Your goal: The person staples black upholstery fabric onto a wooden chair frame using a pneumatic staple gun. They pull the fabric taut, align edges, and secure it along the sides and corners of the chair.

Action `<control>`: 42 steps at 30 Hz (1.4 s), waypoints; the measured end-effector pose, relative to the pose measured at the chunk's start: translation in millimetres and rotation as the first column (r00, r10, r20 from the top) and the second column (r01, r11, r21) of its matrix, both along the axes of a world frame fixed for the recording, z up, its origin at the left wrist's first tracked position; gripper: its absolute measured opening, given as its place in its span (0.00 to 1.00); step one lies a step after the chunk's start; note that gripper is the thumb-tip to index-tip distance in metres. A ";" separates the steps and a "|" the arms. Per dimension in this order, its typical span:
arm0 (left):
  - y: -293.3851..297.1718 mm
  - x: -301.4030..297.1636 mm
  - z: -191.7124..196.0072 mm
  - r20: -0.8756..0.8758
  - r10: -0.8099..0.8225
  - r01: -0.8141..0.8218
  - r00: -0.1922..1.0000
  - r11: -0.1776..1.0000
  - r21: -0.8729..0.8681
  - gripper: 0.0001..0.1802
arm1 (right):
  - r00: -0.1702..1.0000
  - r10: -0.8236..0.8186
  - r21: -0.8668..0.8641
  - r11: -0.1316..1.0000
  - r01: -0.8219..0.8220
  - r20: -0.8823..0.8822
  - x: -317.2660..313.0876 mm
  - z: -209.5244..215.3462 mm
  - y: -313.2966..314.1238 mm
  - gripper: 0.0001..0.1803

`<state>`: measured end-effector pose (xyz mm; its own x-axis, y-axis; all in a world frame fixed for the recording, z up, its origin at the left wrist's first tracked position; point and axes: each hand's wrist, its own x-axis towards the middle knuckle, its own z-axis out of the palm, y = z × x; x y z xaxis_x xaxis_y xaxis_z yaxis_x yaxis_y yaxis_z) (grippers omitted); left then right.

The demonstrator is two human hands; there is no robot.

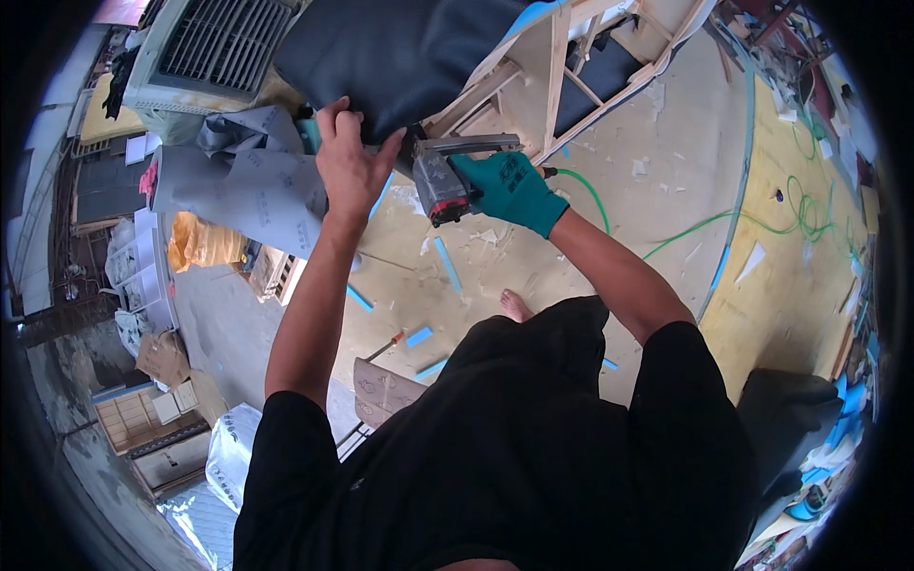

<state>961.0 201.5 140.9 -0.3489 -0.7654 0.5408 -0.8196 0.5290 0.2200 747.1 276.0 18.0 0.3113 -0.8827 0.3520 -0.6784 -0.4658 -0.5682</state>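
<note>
Near the top of the head view, black leather-like upholstery [381, 57] covers part of a bare wooden furniture frame [538, 90]. My bare left hand [352, 157] grips the lower edge of this cover, its fingers bent over the black material and the thumb pointing toward the tool. In a green work glove, my right hand [509, 190] is closed round a pneumatic staple gun [441, 181]. The gun's nose is close to the cover's edge, just right of my left thumb; whether it touches is hidden. A green air hose [590, 190] runs off from its handle end.
Grey sheet material [238, 181] and an orange-yellow bag [205, 241] lie to the left, below a vented appliance [224, 48]. Blue strips [447, 265] and scraps litter the floor. Hose coils [809, 214] lie at right. A bare foot [516, 305] shows below the gun.
</note>
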 end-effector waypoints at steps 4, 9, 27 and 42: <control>1.4 -2.3 0.3 0.002 0.018 -0.018 1.000 1.000 0.020 0.30 | 0.999 -0.020 -0.166 0.986 0.026 0.035 3.0 -3.1 3.2 0.24; 3.7 -0.7 -1.2 0.011 -0.008 0.008 1.000 1.000 0.001 0.30 | 0.999 0.032 -0.120 0.992 -0.033 -0.011 0.1 1.6 -2.3 0.26; 7.2 12.6 -6.2 -0.008 -0.041 0.041 0.999 0.999 0.003 0.32 | 0.999 0.031 -0.127 0.992 -0.028 0.021 -19.1 2.5 6.1 0.21; -90.0 -58.8 48.9 0.146 -0.209 0.222 0.967 0.972 -0.079 0.27 | 0.775 -0.169 0.719 -0.530 0.449 -0.609 -322.8 -163.4 637.3 0.14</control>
